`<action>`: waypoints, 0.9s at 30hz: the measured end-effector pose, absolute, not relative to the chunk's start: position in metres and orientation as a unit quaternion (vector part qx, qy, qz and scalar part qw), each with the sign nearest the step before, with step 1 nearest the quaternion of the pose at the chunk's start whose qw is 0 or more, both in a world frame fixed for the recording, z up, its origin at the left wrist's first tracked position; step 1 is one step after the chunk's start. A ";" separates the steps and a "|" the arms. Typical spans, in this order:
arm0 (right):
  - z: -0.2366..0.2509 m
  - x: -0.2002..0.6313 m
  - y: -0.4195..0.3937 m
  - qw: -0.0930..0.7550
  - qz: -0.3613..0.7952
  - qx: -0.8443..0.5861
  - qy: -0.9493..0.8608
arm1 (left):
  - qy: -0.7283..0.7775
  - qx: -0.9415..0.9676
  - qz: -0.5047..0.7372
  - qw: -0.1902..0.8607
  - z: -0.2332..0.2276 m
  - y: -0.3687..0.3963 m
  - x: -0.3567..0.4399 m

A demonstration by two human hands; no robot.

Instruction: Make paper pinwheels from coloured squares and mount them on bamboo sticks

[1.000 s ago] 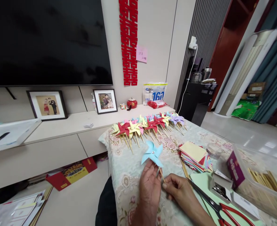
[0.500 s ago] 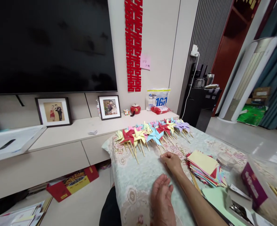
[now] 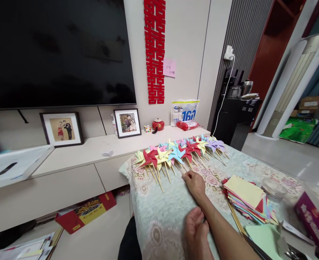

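My right hand (image 3: 195, 185) is closed in a pinch on the lower end of a wooden stick, which belongs to a light-blue paper pinwheel (image 3: 176, 154). That pinwheel lies at the front of a row of pinwheels on the cloth-covered table (image 3: 159, 209). Close by are a red pinwheel (image 3: 150, 157) and a pale-yellow one (image 3: 163, 156), their sticks pointing towards me. My left hand (image 3: 198, 231) rests low in view beside my right forearm. Its fingers are loosely curled and nothing shows in them.
A stack of coloured paper (image 3: 246, 191) lies to the right, with loose sticks (image 3: 237, 218) beside it. Further right are a round clear container (image 3: 274, 189) and a purple box (image 3: 312, 224). The low cabinet (image 3: 99, 147) borders the table's far side.
My right hand has stayed at the pinwheel's stick end, rising slightly. My left hand has shifted right, towards my right forearm, with its fingers more curled. The view has turned slightly.
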State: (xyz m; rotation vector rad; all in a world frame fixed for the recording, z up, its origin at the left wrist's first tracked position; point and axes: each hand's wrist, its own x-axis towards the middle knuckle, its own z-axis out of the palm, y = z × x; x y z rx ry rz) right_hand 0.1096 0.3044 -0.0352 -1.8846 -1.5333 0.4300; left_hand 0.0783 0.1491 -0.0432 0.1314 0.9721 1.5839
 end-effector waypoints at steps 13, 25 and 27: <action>-0.033 0.106 0.299 0.304 0.112 -0.710 -0.626 | 0.426 0.059 0.677 0.597 -0.040 0.149 0.077; -0.037 0.108 0.301 0.296 0.119 -0.686 -0.654 | 0.432 0.062 0.676 0.594 -0.041 0.150 0.078; -0.037 0.109 0.302 0.298 0.124 -0.679 -0.659 | 0.431 0.068 0.678 0.591 -0.041 0.149 0.079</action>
